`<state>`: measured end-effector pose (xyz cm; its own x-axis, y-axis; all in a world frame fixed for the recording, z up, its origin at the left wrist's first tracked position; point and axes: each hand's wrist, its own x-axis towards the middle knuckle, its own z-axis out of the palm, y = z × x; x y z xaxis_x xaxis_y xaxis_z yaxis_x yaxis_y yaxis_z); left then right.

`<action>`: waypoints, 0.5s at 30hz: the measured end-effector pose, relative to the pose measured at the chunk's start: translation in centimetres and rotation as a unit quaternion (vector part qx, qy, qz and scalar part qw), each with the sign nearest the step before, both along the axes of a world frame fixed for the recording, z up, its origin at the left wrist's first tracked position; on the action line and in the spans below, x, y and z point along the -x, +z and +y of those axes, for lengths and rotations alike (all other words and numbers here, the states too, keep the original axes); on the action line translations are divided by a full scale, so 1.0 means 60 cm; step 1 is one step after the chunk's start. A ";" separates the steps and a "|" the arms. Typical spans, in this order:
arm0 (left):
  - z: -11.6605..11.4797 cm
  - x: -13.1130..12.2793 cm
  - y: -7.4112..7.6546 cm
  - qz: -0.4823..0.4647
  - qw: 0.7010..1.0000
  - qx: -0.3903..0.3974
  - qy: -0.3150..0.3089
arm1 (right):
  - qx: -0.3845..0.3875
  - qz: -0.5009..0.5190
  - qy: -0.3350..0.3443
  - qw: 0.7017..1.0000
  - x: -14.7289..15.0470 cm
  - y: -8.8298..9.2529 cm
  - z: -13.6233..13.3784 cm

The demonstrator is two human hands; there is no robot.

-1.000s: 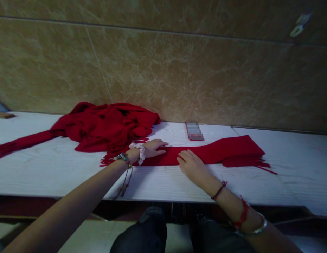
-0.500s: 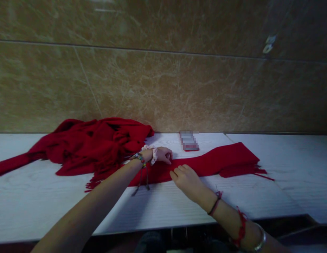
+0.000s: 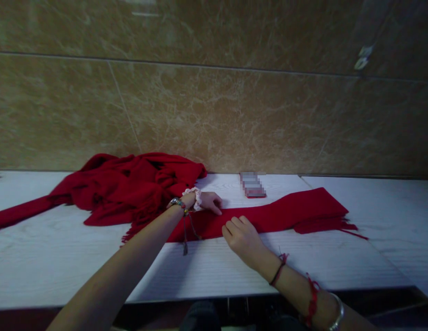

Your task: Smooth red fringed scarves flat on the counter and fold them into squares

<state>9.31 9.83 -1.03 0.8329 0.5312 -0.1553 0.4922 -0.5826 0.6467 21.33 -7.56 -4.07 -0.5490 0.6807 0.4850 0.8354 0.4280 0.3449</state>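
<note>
A long red scarf point(image 3: 279, 212), folded into a narrow band with a fringed right end, lies across the white table. My left hand point(image 3: 211, 202) rests at its far edge, fingers stretched out and loosely bent down onto the cloth. Just right of it, my right hand point(image 3: 242, 234) lies over the near edge with its fingers curled in on the fabric. Its fingertips are partly hidden, and the hold looks light. To the left, a crumpled heap of red fringed cloth point(image 3: 120, 188) partly overlaps the band's left end, near my left forearm.
Behind the band, a blurred-out flat rectangular item with a red edge point(image 3: 253, 185) lies near the wall. A brown marble-tiled wall point(image 3: 214, 115) rises at the back of the white tabletop point(image 3: 62, 266). The table's front edge runs close to my body.
My left hand's fingers have opened out from a more bent pose and shifted slightly left along the scarf. The right hand stays at nearly the same spot. The whole view has moved slightly.
</note>
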 end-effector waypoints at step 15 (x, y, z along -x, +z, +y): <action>-0.038 -0.107 0.121 -0.221 0.957 0.187 -0.001 | -0.181 0.020 -0.046 0.982 -0.131 0.137 -0.011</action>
<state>15.73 7.53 6.23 0.8615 0.5065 0.0343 0.1210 -0.2706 0.9551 29.16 -8.24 4.12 -0.4687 0.5059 0.7241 0.8808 0.2058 0.4264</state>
